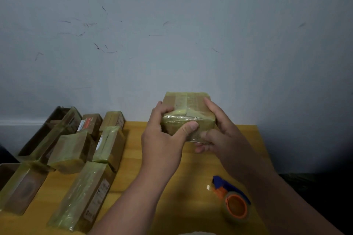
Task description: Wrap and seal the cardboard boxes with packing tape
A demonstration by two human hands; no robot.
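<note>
- The small cardboard box, already banded in glossy tape, is held clear of the yellow table, roughly at the 12 o'clock position above the table's centre and in front of the wall.
- The left hand grips the box's left end: fingers curled over the top edge, thumb pressed flat on the near face over the tape.
- The right hand holds the right end, index finger laid along the upper right edge and the lower fingers curled beneath the bottom corner. Whether those lower fingers pinch a loose tape end cannot be told.
- The tape dispenser, blue and orange with a clear roll, lies on the table at 5 o'clock from the box, well apart and untouched by either hand.
- A group of taped boxes lies at 8 o'clock, along the table's left side.
- Judgement: the step in hand appears to be smoothing the last wrap down. It is best done by running the thumb firmly along the band from its middle outward, driving out wrinkles and air.
- The opposite hand should brace the box squarely so that pressure does not twist it.
- Corners and the tape's free end merit particular attention; an unpressed end is likely to lift.
</note>
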